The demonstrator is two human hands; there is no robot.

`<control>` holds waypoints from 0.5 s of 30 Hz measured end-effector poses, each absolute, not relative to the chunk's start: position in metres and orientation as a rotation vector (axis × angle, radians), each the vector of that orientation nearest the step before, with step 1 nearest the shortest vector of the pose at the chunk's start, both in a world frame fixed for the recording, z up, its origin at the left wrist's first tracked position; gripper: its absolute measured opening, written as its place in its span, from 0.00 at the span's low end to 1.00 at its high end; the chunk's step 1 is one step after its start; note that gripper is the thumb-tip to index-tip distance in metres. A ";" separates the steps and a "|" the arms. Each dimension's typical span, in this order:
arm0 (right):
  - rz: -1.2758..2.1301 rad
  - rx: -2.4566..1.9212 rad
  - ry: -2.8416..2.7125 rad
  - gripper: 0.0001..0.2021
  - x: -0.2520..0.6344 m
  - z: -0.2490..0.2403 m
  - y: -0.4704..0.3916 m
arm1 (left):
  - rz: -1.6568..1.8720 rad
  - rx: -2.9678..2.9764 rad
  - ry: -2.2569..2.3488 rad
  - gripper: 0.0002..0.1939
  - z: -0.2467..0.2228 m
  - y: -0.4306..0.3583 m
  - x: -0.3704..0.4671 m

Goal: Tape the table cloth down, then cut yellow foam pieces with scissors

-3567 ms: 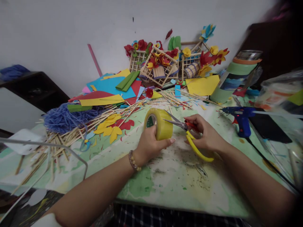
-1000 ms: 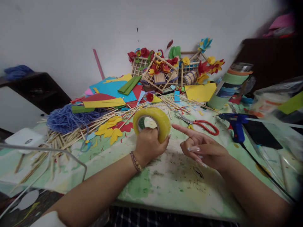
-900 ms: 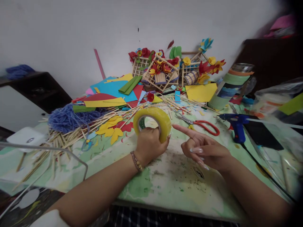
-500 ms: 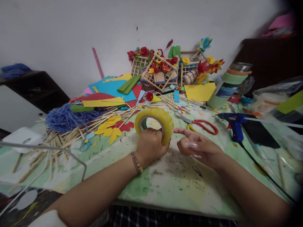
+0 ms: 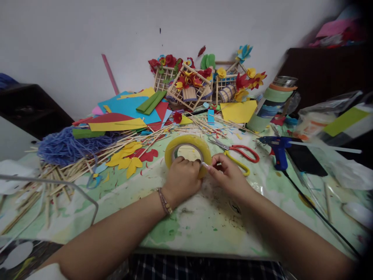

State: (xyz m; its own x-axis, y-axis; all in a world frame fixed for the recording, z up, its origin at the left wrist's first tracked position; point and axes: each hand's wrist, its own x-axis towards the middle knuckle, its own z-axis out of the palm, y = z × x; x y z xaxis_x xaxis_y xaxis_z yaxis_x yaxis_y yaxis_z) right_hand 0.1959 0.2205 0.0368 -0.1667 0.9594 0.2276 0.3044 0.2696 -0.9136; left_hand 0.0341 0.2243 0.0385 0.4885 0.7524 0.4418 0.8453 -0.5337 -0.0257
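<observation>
1. Yellow tape roll (image 5: 188,139): held in my left grip (image 5: 184,175), clamped through its core.
2. My right grip (image 5: 229,175): thumb at roll's edge; can't tell if pinching.
3. Scissors (image 5: 227,147): on counter (image 5: 201,231), just beyond right grip.

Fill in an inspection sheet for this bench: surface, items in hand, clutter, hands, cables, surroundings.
Surface: green-and-white table cover, dark specks near the front.
Items in hand: yellow tape roll, its ring facing the camera.
Clutter: scissors lying with handles spread; wooden sticks, blue yarn and coloured paper crowd the left and back.
Hands: left hand grips the ring; right hand at its right edge, pinch unclear.
Cables: black cord runs from the blue glue gun to the front right.
Surroundings: pale wall behind, dark furniture at right.
</observation>
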 end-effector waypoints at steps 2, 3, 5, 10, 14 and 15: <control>0.832 -1.089 -1.714 0.12 0.197 0.041 0.218 | -0.517 -2.479 -1.435 0.09 0.039 0.226 0.033; 0.823 -1.032 -1.696 0.13 0.198 0.044 0.217 | -0.497 -2.452 -1.496 0.10 0.039 0.228 0.032; 0.891 -0.955 -1.569 0.14 0.199 0.049 0.217 | -0.463 -2.373 -1.643 0.16 0.040 0.231 0.030; 1.001 -1.066 -1.312 0.14 0.205 0.052 0.225 | -0.411 -2.318 -1.794 0.21 0.042 0.235 0.028; 1.146 -1.190 -1.338 0.17 0.200 0.044 0.227 | -0.405 -2.327 -1.745 0.20 0.040 0.232 0.031; 1.193 -1.193 -1.337 0.18 0.198 0.042 0.226 | -0.404 -2.323 -1.724 0.20 0.039 0.232 0.032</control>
State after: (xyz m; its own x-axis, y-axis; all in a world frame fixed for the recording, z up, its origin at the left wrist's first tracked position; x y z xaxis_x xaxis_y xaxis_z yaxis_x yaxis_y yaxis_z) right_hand 0.1981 0.2261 0.0418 -0.0737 0.9964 0.0429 0.0708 0.0481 -0.9963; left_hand 0.0316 0.2315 0.0394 0.2740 0.8972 0.3464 0.9577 -0.2877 -0.0126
